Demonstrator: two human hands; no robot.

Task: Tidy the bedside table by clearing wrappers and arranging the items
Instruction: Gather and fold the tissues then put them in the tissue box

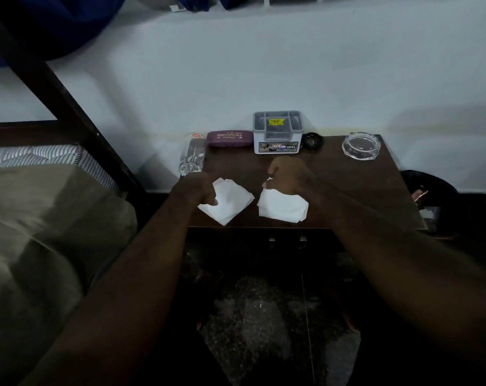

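The floor [264, 316] is closest, dark with little specks. On the left is a bed [49, 218] with a tan blanket and a striped mattress.

Two bare arms reach over the front edge of the dark brown surface [356, 190]. Two white folded papers lie side by side near that front edge, just apart. The left hand [195, 190] lies with curled fingers on the left edge of the left paper [230, 201]; it is blurry, so I cannot tell if it grips. The right hand [285, 176] pinches the top corner of the right paper [282, 206].

Along the back of the surface is a row of things. A tall clear glass [191, 154] stands at the left corner. Next comes a purple glasses case [230, 138], then a grey and white box [278, 132] with a yellow sticker. A small black round thing [313, 140] lies just beside the box. A clear glass ashtray [361, 146] sits apart on the right.

A dark bin [431, 196] stands on the floor to the right of the surface. A pale wall [264, 65] is behind it all, with blue cloth [69, 23] hanging at the top left.
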